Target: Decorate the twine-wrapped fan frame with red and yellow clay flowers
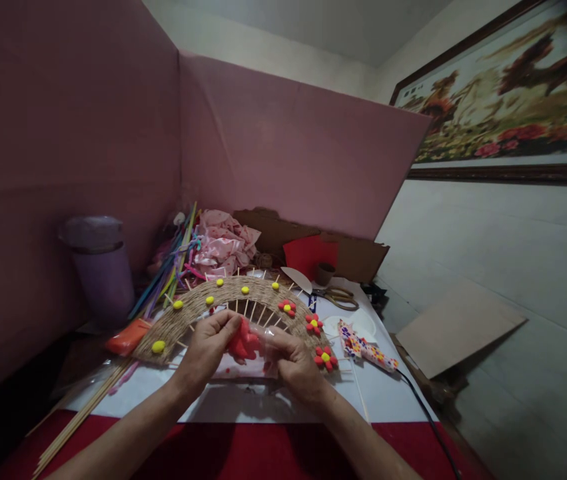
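Observation:
My left hand (208,347) is closed, thumb and fingers pinching a soft lump of red clay (244,345). My right hand (297,365) is closed on the clear plastic bag (269,340) around that clay. Just beyond both hands lies an arch of woven twine (258,287) with thin sticks poking out of its edges. Several yellow clay dots (245,290) sit along it, and on its right part are red clay flowers (314,325) with yellow centres. Part of the arch's inner edge is hidden behind my hands.
A flower-patterned glue gun (363,347) with a black cord lies at right, near scissors (340,297). An orange clay packet (127,338), wooden sticks (83,417) and a purple bin (106,273) are at left. Crumpled pink cloth (226,243) and red card (310,257) stand behind.

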### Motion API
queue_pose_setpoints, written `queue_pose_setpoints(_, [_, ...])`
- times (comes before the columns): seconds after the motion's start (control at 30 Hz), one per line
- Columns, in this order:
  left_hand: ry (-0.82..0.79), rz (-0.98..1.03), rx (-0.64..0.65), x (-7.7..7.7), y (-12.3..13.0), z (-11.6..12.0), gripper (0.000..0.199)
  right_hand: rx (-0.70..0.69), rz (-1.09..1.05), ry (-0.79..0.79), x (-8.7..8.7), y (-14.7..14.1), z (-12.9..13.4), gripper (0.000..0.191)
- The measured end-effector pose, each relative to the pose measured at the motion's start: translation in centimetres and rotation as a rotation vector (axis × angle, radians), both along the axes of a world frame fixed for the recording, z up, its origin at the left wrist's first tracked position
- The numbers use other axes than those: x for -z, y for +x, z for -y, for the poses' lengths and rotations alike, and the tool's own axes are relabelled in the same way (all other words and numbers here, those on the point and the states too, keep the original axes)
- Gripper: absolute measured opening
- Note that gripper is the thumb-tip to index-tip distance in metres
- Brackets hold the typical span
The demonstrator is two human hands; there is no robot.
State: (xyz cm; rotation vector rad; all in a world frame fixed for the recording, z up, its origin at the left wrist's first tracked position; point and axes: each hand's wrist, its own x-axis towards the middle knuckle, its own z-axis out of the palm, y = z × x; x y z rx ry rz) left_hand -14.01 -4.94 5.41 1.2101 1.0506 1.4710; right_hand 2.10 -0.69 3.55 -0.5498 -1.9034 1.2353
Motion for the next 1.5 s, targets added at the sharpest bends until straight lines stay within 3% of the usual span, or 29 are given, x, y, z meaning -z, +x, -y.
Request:
queue_pose_setpoints(0.3, [0.017,0.004,-0.029,-0.32,-0.43,-0.27,0.030,-0.063,0.124,0.121,0.61,-0.05,0.03,0.075])
queue_pose_setpoints(0.53, [0.010,-0.002,0.006,-0.02,-0.15,-0.20,0.030,-0.071,0.037,-0.006,0.73,-0.01,-0.14,0.075])
queue_pose_setpoints(0.67, [0.015,0.020,0.088,-0.01,-0.32,-0.20,0.028,-0.052,0.019,-0.079,0.94,-0.18,-0.08,0.077])
queue_pose_setpoints(0.9, [-0.037,-0.048,0.130,0.37,-0.30,-0.23,0.031,-0.077,-0.016,-0.194,0.37,0.52,-0.48,0.066])
queue_pose_setpoints(1.2, [-0.103,-0.073,0.226,0.51,-0.26,-0.04,0.036,-0.208,-0.147,-0.360,0.53,0.16,-0.17,0.062])
queue_pose_setpoints(1.5, [-0.114,-0.101,0.257,0.41,-0.23,0.20,0.042,-0.252,-0.179,-0.381,0.25,-0.04,0.21,0.059])
